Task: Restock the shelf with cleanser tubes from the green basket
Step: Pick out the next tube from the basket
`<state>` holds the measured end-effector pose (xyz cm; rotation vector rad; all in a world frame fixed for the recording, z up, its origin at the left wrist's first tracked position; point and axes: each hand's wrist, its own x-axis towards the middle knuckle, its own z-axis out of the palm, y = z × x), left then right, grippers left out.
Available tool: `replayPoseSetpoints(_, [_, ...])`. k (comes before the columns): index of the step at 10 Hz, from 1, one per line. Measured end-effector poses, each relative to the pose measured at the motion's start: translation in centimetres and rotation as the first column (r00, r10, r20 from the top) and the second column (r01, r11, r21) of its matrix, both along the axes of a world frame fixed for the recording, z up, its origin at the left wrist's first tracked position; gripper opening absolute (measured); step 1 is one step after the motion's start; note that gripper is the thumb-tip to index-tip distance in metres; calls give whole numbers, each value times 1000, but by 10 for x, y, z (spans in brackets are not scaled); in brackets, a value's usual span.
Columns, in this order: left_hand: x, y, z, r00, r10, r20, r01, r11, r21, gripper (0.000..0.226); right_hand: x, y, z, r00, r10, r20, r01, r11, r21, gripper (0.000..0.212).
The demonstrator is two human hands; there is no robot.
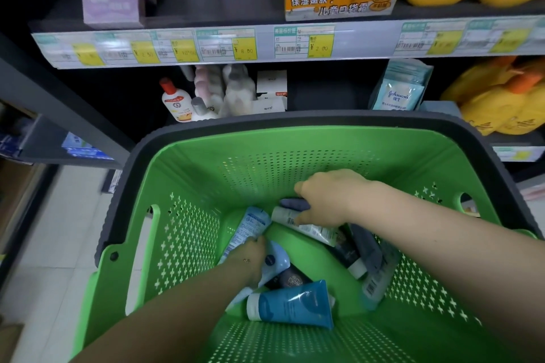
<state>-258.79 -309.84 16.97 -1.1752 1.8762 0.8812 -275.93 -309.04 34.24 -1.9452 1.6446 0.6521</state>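
Both hands are down inside the green perforated plastic basket (295, 156), well apart from each other, among a loose heap of cleanser tubes lying flat on its floor. The right hand (330, 200) is the farther in. Its fingers curl over the capped end of a white plastic tube (312, 228), whose long axis runs from upper left to lower right under the palm, and it appears to be clamping on it. A dark blue piece shows just under the same hand, but what it is cannot be told. The left hand (247, 259) rests with its back to the camera at the lower end of a pale blue-and-white printed tube (250, 228), which slants up and to the right. Its fingers are hidden, so whether it grips that tube cannot be told. A deep blue tube with a white cap (290, 303) lies crosswise nearest the person, and dark grey tubes (367, 253) lean against the right wall. The dark grey store shelf (244, 3) stands straight ahead and above, and the basket's far rim sits close under its lower tier (324, 97). There, a dark gap opens between white cartons (271, 91) and pale blue sachets (398, 91). Judging from this, the right hand is nearer that gap and would need to lift clear of the tall far wall and rim before reaching forward, while the sloping side walls leave little room sideways.
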Motion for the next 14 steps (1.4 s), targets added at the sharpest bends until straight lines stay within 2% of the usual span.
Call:
replayPoseSetpoints(1, [5, 0, -11, 998, 43, -56, -42, 999, 28, 47, -2, -2, -1, 1000, -8, 8, 8, 1000, -1, 44])
replayPoseSetpoints(2, [2, -2, 14, 997, -71, -21, 71, 997, 8, 66, -2, -3, -3, 1000, -22, -1, 22, 1000, -1, 45])
replayPoseSetpoints(3, [1, -7, 21, 1000, 2, -19, -1, 999, 54, 80, -3, -2, -5, 1000, -19, -20, 18, 1000, -4, 46])
replayPoseSetpoints(4, [-5, -10, 35, 999, 8, -43, -5, 997, 73, 86, -4, -2, -5, 999, -24, -22, 24, 1000, -1, 47])
replayPoseSetpoints(5, [-12, -19, 57, 997, -18, -79, 18, 1000, -3, 84, -6, -2, -5, 998, -60, -2, 60, 998, 13, 50])
replayPoseSetpoints(7, [-19, -44, 103, 954, 154, -256, -161, 987, -5, 65, -15, -2, -10, 984, -171, 45, 169, 985, 43, 60])
replayPoseSetpoints(8, [-19, -50, 130, 919, 186, -347, -203, 979, -11, 58, -18, -1, -12, 964, -231, 134, 228, 973, 43, 60])
replayPoseSetpoints(9, [-19, -53, 153, 891, 144, -431, -182, 982, -48, 42, -17, 0, -12, 932, -249, 263, 248, 968, 40, 54])
replayPoseSetpoints(10, [-19, -53, 173, 844, 106, -526, -178, 980, -89, 31, -16, 2, -10, 875, -268, 403, 272, 961, 49, 31])
replayPoseSetpoints(11, [-19, -51, 196, 762, 139, -632, -231, 971, -65, 36, -16, 4, 0, 761, -324, 563, 320, 941, 108, 26])
replayPoseSetpoints(12, [-19, -52, 219, 668, 177, -723, -269, 963, -13, 28, -18, 4, 13, 616, -318, 721, 334, 934, 127, 49])
replayPoseSetpoints(13, [-21, -56, 244, 583, 197, -788, -297, 955, 20, 28, -22, 4, 34, 526, -324, 786, 397, 911, 110, 50])
replayPoseSetpoints(14, [-21, -62, 268, 525, 189, -830, -304, 952, 24, 27, -26, 2, 58, 485, -301, 821, 457, 888, 55, 40])
